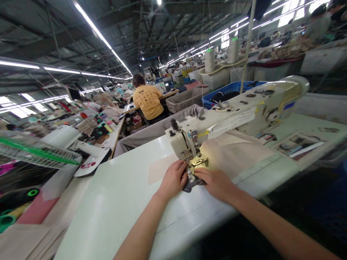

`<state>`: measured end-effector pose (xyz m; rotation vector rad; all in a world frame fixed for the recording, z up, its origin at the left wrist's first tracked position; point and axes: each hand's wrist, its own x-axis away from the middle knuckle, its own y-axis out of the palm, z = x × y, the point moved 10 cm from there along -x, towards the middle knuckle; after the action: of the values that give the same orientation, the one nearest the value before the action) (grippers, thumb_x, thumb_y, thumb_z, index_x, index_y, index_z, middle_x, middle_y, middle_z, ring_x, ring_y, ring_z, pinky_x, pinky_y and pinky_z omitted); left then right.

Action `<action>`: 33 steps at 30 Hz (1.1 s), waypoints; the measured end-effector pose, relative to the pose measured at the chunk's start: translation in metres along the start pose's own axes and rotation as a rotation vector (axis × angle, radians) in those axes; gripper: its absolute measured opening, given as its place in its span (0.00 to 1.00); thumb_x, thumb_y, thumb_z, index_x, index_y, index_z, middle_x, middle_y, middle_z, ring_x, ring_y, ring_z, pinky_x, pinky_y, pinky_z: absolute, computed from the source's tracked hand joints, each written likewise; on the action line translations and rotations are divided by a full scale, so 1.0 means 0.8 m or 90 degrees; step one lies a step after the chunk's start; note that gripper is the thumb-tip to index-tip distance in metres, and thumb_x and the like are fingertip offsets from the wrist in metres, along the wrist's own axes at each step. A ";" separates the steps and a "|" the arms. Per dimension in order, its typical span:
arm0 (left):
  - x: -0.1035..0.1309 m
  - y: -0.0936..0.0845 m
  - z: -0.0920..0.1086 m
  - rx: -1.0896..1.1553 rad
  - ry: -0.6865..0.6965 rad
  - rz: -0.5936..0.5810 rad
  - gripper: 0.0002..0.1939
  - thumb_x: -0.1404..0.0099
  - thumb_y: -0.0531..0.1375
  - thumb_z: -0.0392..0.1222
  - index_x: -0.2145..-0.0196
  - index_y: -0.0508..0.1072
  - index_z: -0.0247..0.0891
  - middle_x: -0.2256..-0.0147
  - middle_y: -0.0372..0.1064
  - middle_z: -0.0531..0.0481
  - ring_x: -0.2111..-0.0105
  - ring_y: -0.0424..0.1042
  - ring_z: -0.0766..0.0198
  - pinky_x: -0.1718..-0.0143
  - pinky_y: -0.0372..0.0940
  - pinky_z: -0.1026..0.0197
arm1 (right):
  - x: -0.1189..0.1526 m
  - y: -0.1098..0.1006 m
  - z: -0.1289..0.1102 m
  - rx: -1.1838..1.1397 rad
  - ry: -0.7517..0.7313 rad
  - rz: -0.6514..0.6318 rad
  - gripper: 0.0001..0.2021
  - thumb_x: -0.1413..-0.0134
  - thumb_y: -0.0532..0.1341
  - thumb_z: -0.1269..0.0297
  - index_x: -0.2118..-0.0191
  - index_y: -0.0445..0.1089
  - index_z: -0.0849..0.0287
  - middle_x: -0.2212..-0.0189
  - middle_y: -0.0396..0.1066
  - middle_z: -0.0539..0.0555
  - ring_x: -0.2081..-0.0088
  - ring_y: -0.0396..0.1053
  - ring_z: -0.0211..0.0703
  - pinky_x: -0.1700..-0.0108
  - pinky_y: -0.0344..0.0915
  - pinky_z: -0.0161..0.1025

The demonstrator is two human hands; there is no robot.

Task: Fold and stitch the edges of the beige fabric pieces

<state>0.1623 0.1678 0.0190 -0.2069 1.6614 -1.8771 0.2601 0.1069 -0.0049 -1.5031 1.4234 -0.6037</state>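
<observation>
A cream sewing machine (225, 119) stands on a pale green table (116, 195), its needle area lit yellow. Just in front of the needle plate lies a small dark piece with a light pattern (191, 181). My left hand (173, 178) presses on the left side of this piece, fingers together and bent. From the right, my right hand (217, 182) reaches to the metal plate and the piece's edge, its fingers closed together. The fingertips of both hands are partly hidden at the piece. Beige fabric (238, 153) lies under the machine arm, and a flat beige piece (159, 169) is left of the needle.
Thread cones (209, 60) stand behind the machine, near a blue crate (208, 103). A tray of small tools (295, 144) is at the right. A wire rack with a green edge (40, 153) is at the left. Ahead, a person in a yellow shirt (148, 101) sits facing away.
</observation>
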 end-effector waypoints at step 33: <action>0.009 0.004 0.041 -0.045 -0.029 -0.025 0.15 0.30 0.55 0.35 0.48 0.72 0.37 0.50 0.72 0.42 0.50 0.69 0.50 0.50 0.69 0.47 | 0.012 -0.003 -0.010 -0.014 0.014 -0.045 0.14 0.39 0.59 0.71 0.50 0.73 0.56 0.42 0.70 0.55 0.50 0.73 0.49 0.51 0.69 0.40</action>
<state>0.1743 0.1366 0.0202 -0.3112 1.7051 -1.8292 0.2564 0.0955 -0.0017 -1.5739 1.4021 -0.6519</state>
